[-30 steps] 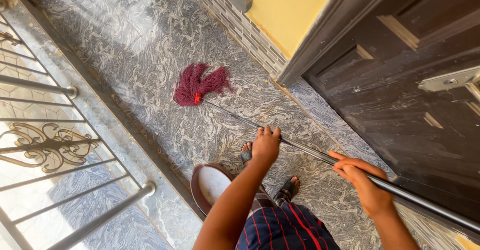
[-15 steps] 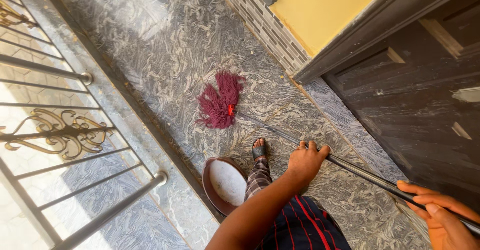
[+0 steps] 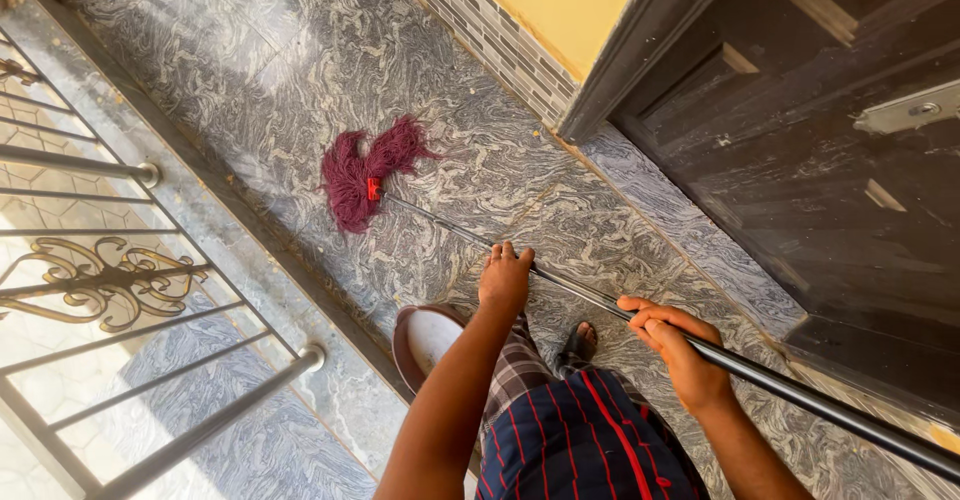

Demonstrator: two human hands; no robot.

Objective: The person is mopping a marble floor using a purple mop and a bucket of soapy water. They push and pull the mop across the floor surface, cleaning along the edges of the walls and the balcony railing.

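Your left hand (image 3: pixel 504 280) and right hand (image 3: pixel 680 352) both closed around the mop handle (image 3: pixel 590 297), left ahead of right. Beyond your left grip, the maroon mop head (image 3: pixel 362 172) lay on the marbled floor (image 3: pixel 300 70); a brown bowl (image 3: pixel 425 340) sat just below it.

My mop (image 3: pixel 372 172), its dark red string head splayed flat on the marbled tiles at upper left, slants its metal handle toward the lower right.

open marbled floor (image 3: pixel 300 70) ahead, railing (image 3: pixel 110 280) left, dark door (image 3: pixel 830 160) right
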